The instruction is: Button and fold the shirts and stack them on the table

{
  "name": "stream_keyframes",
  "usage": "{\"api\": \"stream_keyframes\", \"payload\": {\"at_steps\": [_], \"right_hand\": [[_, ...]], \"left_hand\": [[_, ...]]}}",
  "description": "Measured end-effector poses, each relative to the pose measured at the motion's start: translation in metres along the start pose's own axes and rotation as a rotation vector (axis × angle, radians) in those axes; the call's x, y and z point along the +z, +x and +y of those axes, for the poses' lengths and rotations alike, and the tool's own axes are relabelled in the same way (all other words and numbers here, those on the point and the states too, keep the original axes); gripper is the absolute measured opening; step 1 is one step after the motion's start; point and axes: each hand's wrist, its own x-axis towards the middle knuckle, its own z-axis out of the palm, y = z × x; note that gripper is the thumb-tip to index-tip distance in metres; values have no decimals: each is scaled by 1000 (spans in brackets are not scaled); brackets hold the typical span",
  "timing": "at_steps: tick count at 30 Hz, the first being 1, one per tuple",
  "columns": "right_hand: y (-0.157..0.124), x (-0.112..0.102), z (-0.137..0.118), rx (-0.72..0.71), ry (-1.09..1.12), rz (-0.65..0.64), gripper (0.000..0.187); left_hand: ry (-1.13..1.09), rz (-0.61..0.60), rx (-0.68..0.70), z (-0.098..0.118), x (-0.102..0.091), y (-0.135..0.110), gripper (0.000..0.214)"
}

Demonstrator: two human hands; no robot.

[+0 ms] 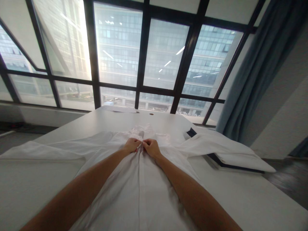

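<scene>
A white long-sleeved shirt (154, 192) lies spread front side up, its collar toward the window and both sleeves stretched out to the sides. Near the top of its front opening, my left hand (132, 145) pinches one edge of the cloth. My right hand (151, 147) pinches the other edge just beside it, the fingertips of both hands almost touching. Folds run down the shirt from where the cloth is gathered. Whether a button sits between the fingers is too small to tell.
The shirt lies on a white table (240, 199). Under its right sleeve is a flat dark-edged object (235, 167), mostly covered. Papers (117, 109) lie at the table's far edge. Beyond stand large framed windows (117, 45), with a blue-grey curtain (255, 73) at the right.
</scene>
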Motion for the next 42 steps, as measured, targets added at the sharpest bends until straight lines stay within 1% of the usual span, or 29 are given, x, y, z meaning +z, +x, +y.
{"api": "stream_keyframes", "payload": {"at_steps": [3,5,9,12,16,19,21,24,29,33,37,39,42], "right_hand": [[3,0,2,80,135,-59,23],[5,0,4,120,160,-84,22],[9,0,7,87,83,-97,13],[8,-1,6,63,19,-86,12],[4,1,0,47,-92,-38,14],[2,2,-3,9,-176,2,16],[1,1,-4,-22,-203,-3,16],[2,-2,-3,-31,-169,-67,16],[7,-5,1,33,-121,-161,16],[11,-4,5,32,-144,-175,17],[12,-4,5,26,-171,-184,20],[12,-5,3,26,-194,-202,21],[12,-6,-1,26,-241,-209,22]], "left_hand": [[-1,5,13,-1,0,1,32],[-35,-11,30,-3,0,2,28],[-119,-69,53,-6,-1,2,25],[-142,-101,58,-7,-2,3,24],[-132,-94,6,-6,-1,4,26],[-111,-86,-14,-5,-2,4,29],[-92,-76,-16,-4,-3,3,30],[-25,-41,-6,-3,-3,2,29],[143,13,144,-4,-1,2,27],[217,7,228,-3,-2,1,26],[259,5,245,-3,-4,0,24],[317,28,251,-2,-4,-1,26],[472,88,284,1,-5,-4,26]]}}
